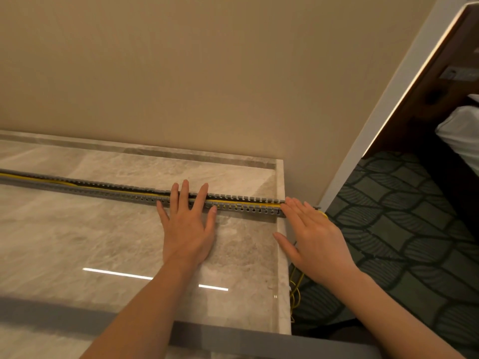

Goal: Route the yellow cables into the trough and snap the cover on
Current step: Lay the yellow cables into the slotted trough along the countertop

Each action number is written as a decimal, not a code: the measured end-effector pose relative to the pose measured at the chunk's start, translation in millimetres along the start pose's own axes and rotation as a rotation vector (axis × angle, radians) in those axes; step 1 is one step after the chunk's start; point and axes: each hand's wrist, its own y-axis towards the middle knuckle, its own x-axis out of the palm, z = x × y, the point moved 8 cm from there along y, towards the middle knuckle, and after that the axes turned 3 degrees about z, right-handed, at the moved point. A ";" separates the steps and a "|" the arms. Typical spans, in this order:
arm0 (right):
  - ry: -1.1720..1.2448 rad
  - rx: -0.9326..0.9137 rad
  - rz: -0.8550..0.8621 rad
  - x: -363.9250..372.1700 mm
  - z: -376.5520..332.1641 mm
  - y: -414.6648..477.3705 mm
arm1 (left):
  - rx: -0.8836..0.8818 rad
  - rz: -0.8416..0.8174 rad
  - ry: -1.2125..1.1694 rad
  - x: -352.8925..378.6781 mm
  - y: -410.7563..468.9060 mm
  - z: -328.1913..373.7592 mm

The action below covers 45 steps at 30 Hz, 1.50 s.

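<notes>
A beige wall [207,60] stands beyond both hands, and a glossy marble counter [77,242] spreads under the left one. Patterned dark carpet [414,229] lies below the right hand. Nearer me than either wrist, a long grey strip [233,335] crosses the counter, too blurred to say what it is. The slotted grey trough [246,203] runs across the counter under the left fingertips to the right fingertips at the counter's edge, its top uncovered. The left hand [188,229] lies flat, fingers straight and spread over the trough, gripping nothing. The right hand [313,237] is flat too, fingers straight at the trough's end. Yellow cables [259,204] lie inside between the hands, then hang in loops beneath the right palm.
</notes>
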 end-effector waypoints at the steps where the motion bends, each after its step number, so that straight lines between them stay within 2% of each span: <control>1: 0.012 0.008 0.011 -1.3 0.7 -0.1 | 0.002 0.000 -0.001 0.3 0.1 0.0; 4: 0.059 0.021 0.026 -2.8 2.8 -1.2 | 0.003 -0.003 -0.008 1.7 0.4 -0.5; 11: 0.175 0.006 -0.083 8.2 10.4 -4.8 | 0.009 0.000 0.008 2.5 -0.2 -0.7; 18: 0.473 0.055 -0.198 15.0 15.3 -4.2 | 0.063 0.000 -0.085 -7.6 -4.7 5.0; 20: 0.476 0.058 -0.267 14.0 14.0 -3.5 | 0.101 -0.041 -0.177 -15.2 -13.5 1.2; 24: 0.415 0.077 -0.358 3.1 1.1 -5.5 | 0.164 -0.186 -0.219 -34.3 -28.8 -19.2; 27: 0.378 0.038 -0.360 -16.2 -32.8 -7.5 | 0.156 -0.268 -0.211 -59.2 -37.6 -39.0; 33: 0.395 -0.080 -0.281 -56.9 -158.4 -13.0 | 0.218 -0.443 -0.100 -127.2 -90.6 -101.3; 38: 0.559 -0.164 -0.194 -73.6 -289.6 -18.5 | 0.224 -0.420 0.029 -198.2 -140.9 -177.4; 45: 0.675 -0.241 -0.224 -56.6 -443.7 -17.8 | 0.172 -0.421 0.109 -268.8 -187.7 -286.3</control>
